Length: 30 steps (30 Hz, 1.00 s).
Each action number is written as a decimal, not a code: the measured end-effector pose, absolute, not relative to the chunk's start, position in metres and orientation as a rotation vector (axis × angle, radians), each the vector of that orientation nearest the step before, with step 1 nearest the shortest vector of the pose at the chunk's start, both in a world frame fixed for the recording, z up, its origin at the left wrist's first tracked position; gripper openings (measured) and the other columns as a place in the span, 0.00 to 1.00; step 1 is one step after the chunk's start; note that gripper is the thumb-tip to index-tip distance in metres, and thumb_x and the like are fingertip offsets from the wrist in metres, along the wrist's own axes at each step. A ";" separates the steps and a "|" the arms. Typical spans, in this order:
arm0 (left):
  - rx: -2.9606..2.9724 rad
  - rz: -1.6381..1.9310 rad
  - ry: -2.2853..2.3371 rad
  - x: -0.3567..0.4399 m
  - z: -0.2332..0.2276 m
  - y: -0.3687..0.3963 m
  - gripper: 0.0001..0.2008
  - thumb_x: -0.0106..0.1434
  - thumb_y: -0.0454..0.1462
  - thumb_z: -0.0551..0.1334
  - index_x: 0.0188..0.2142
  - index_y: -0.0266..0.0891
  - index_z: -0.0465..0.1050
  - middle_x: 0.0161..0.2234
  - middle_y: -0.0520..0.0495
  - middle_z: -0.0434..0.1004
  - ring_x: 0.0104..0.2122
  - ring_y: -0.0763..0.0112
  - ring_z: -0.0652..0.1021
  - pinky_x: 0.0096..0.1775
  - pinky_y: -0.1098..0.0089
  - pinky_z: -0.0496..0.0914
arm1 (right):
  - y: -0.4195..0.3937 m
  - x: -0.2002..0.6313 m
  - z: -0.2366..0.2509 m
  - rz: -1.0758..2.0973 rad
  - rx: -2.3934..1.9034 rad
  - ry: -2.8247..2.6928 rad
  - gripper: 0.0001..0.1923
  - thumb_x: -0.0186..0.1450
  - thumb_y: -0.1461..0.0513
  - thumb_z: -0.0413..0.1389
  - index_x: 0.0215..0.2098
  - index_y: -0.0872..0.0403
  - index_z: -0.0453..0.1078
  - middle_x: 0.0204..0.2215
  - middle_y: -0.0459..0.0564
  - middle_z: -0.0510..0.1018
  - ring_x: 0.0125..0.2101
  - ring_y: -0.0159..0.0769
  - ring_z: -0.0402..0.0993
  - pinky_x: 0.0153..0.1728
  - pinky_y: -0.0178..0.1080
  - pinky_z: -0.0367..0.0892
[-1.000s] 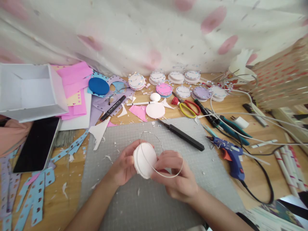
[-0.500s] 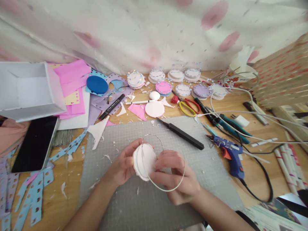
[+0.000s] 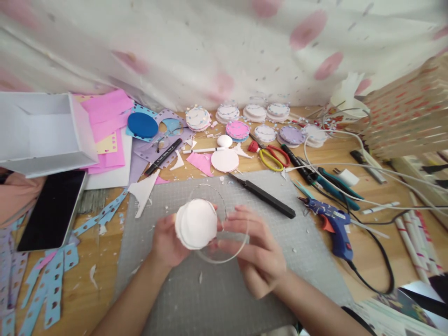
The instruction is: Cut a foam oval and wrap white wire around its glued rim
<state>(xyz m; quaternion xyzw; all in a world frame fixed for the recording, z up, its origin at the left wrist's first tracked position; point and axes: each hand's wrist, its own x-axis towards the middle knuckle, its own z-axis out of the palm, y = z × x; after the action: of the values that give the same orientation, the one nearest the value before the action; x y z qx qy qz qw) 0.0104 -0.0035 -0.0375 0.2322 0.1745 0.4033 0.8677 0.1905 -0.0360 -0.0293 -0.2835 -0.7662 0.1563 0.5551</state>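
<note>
A white, round, layered foam disc [image 3: 199, 224] rests in my left hand [image 3: 171, 240], whose fingers wrap round its left side and underside. Its broad face is turned up toward me. A thin wire hoop [image 3: 224, 261] loops out from behind the disc to the right; how it joins the disc is hidden. My right hand [image 3: 257, 247] is at the disc's right, its fingers stretched out and apart, with fingertips close to the disc's edge and the hoop crossing them. Whether those tips touch the disc I cannot tell. Beneath both hands lies a grey cutting mat [image 3: 196, 298].
A black craft knife [image 3: 269, 198] lies on the mat. To the right are a blue glue gun [image 3: 327, 217], pliers [image 3: 339, 186] and cables. Scissors [image 3: 273, 156] and several decorated discs [image 3: 238, 130] sit behind. At left are a white box [image 3: 38, 130] and a phone [image 3: 51, 210].
The disc and hoop have moved left and a little up, and the disc's face has turned toward me. The right hand's fingers have spread and come off the disc's face.
</note>
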 end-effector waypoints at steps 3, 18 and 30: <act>0.508 0.804 0.296 0.009 -0.032 -0.002 0.31 0.52 0.55 0.60 0.43 0.30 0.76 0.31 0.43 0.79 0.21 0.72 0.74 0.22 0.75 0.67 | -0.036 0.193 -0.031 0.465 -0.833 -1.595 0.19 0.61 0.73 0.46 0.43 0.52 0.71 0.38 0.51 0.72 0.40 0.41 0.69 0.44 0.48 0.66; 0.495 0.773 0.596 0.016 -0.042 -0.004 0.18 0.56 0.48 0.65 0.37 0.36 0.80 0.31 0.45 0.83 0.27 0.63 0.80 0.26 0.68 0.75 | -0.023 0.185 -0.036 1.559 -0.886 -1.099 0.10 0.61 0.56 0.61 0.36 0.53 0.69 0.35 0.46 0.67 0.32 0.31 0.67 0.30 0.32 0.66; 0.734 0.922 0.793 0.025 -0.055 -0.001 0.18 0.60 0.47 0.62 0.40 0.35 0.76 0.34 0.43 0.81 0.28 0.67 0.78 0.30 0.68 0.74 | -0.006 0.179 -0.080 1.544 -0.932 -0.956 0.17 0.57 0.51 0.63 0.30 0.54 0.65 0.26 0.42 0.69 0.26 0.29 0.63 0.28 0.31 0.59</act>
<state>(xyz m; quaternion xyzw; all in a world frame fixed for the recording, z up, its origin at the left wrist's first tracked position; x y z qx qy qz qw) 0.0253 -0.0010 -0.0548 0.3368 0.3639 0.4232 0.7583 0.1791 -0.0059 -0.0805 -0.3892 -0.3993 0.6447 0.5230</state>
